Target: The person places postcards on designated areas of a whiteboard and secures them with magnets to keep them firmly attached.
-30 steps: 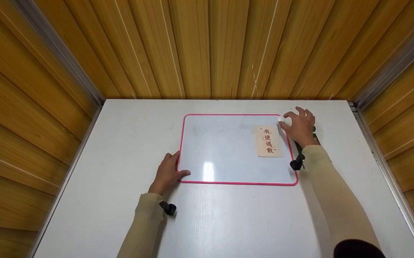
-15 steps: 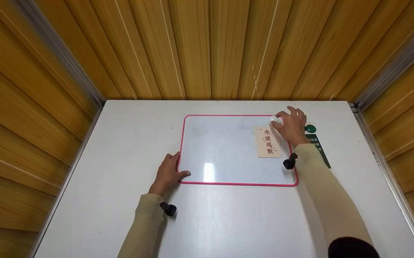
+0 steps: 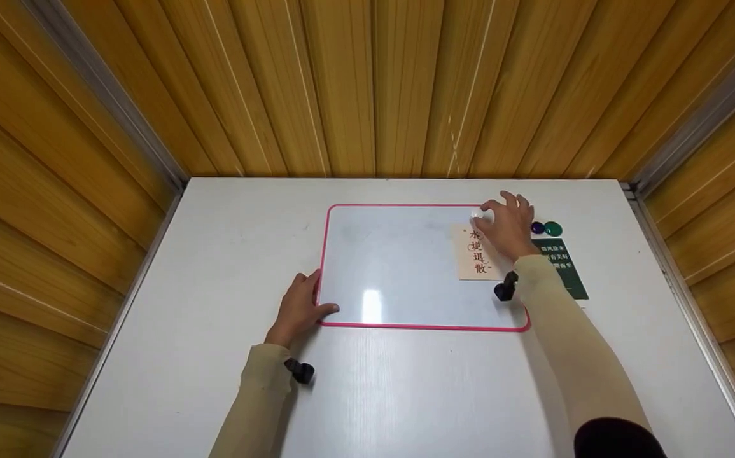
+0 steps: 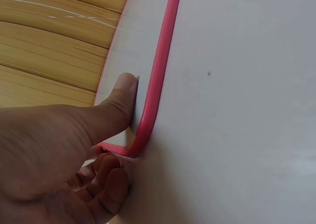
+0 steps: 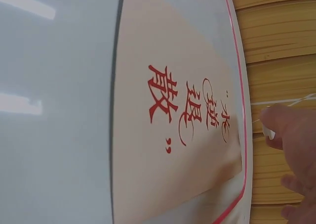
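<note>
A whiteboard [image 3: 399, 267] with a pink frame lies on the white table. My left hand [image 3: 297, 308] holds its near left corner; in the left wrist view the thumb rests on the board's face while the fingers curl at the outer edge of the frame [image 4: 157, 75]. Near the far right corner, my right hand [image 3: 508, 226] pinches a round white magnet [image 3: 476, 215] between thumb and forefinger, its other fingers raised. Just below the magnet, a cream card [image 3: 470, 257] with red characters lies on the board. The right wrist view shows this card [image 5: 143, 174] up close.
Right of the board are a purple round magnet [image 3: 537, 228] and a green one [image 3: 553, 228]. A dark green card [image 3: 567, 273] with white characters lies below them, partly behind the right forearm. Wood-patterned walls [image 3: 342, 89] border the table [image 3: 246, 235].
My right hand has moved left with the white magnet, from the board's far right corner to above the cream card. More of the green card and purple magnet shows. The left hand stays put.
</note>
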Demonstrator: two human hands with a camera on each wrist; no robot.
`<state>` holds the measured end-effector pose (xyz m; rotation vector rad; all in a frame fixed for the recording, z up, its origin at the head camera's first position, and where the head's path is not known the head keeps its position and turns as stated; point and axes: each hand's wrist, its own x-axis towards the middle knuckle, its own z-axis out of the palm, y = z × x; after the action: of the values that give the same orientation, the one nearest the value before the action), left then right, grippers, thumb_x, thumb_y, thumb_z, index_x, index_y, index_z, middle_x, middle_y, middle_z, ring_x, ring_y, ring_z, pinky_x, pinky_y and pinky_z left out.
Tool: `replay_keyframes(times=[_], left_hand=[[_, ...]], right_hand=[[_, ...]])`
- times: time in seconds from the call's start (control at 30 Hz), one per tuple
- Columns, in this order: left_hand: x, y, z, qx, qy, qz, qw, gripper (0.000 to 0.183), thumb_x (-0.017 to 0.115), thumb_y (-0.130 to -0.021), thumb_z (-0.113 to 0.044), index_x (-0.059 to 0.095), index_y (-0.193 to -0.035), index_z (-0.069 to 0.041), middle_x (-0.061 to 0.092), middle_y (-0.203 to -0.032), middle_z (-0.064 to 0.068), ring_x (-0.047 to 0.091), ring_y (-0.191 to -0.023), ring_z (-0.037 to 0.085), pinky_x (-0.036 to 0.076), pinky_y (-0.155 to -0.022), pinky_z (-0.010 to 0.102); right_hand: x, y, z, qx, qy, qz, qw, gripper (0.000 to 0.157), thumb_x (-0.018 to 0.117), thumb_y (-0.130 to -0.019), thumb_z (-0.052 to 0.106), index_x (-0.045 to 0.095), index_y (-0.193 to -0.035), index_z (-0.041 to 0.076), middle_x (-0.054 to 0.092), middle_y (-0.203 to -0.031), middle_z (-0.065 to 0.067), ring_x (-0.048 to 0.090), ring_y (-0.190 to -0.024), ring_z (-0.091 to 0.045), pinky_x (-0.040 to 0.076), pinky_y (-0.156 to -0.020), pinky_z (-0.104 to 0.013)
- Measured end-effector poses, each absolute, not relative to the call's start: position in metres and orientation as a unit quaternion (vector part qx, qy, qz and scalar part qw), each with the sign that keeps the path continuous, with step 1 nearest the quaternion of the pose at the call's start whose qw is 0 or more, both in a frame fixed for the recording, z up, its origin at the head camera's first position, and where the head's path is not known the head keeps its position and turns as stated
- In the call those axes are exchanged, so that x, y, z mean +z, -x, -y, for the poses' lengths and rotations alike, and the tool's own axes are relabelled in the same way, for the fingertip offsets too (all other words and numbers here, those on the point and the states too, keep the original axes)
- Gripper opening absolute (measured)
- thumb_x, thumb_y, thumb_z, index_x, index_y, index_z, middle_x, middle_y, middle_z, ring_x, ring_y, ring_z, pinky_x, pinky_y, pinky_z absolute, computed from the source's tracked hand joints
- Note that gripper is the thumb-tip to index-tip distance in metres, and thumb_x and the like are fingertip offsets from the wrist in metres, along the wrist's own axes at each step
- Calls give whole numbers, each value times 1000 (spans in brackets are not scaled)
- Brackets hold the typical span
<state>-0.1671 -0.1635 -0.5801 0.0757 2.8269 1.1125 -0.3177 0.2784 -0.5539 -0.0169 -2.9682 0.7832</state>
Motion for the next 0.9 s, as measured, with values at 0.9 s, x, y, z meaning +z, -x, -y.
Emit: replay_keyframes(times=[0.9], left_hand=[[-579,167,163,361,-35,-931,49,90,90,-80,-28,45,-154,-2,53,-108,12,48,-89,24,46,-85,43]], right_hand=[[-565,317,-270,246,-14,968,40,38,74,-96,30,72,-124,5,35,-158,-25,15,-149,-51,4,-117,-67]])
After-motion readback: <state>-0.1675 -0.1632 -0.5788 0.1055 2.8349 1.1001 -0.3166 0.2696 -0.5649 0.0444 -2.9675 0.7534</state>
